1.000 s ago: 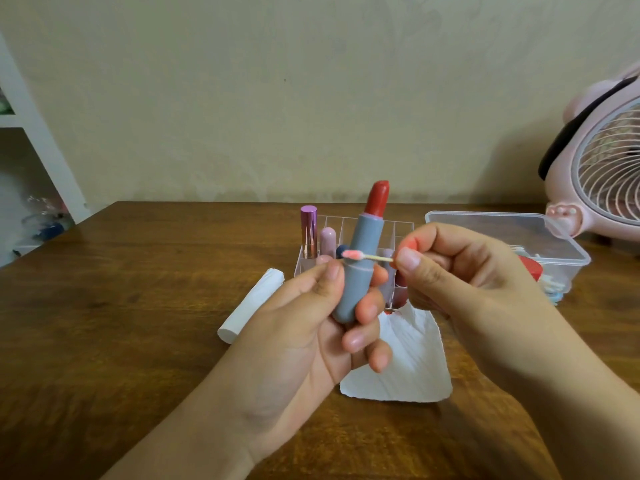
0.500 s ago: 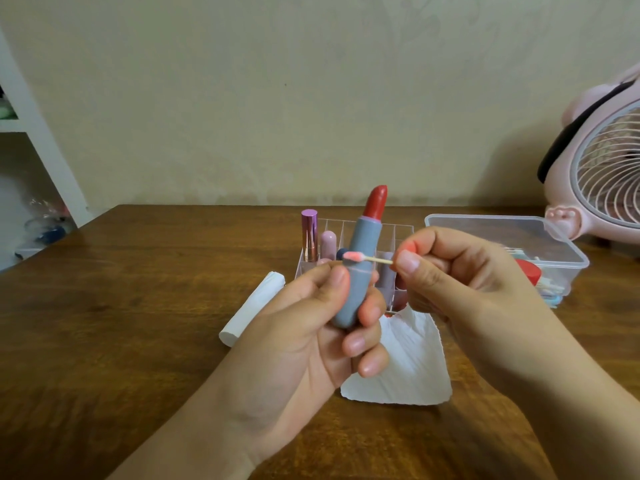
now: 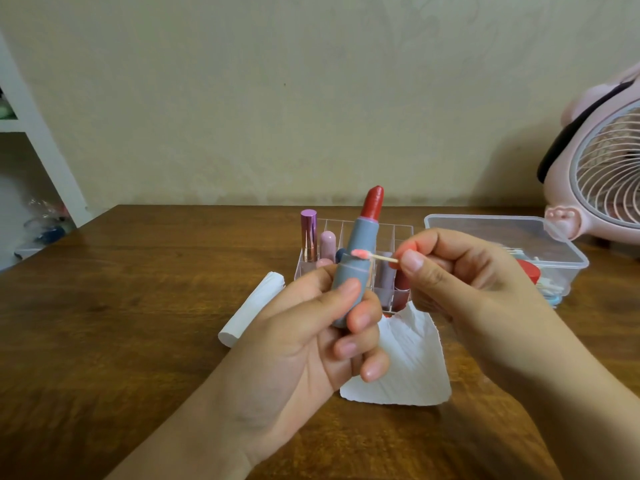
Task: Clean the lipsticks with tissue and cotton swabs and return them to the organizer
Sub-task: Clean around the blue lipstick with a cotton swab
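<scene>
I have the lipstick [image 3: 358, 258] upright in my left hand [image 3: 311, 341], fingers wrapped round the lower half of its grey-blue tube, the red bullet wound out at the top. My right hand [image 3: 460, 282] pinches a swab [image 3: 372, 256] by its stick between thumb and forefinger, and the pink-stained tip rests against the tube's upper section, below the collar. So this one is mid-clean. Behind my hands, toward the table's far edge, the organizer [image 3: 398, 233] holds a handful of other lipsticks; whether those are cleaned I can't tell from here. A tissue [image 3: 408, 368] lies flat on the table under my hands, with what looks like a small red smear at its top edge. A white roll [image 3: 251, 310] lies to its left. Left to do: finish wiping, wind down, presumably cap it, and slot it back.
</scene>
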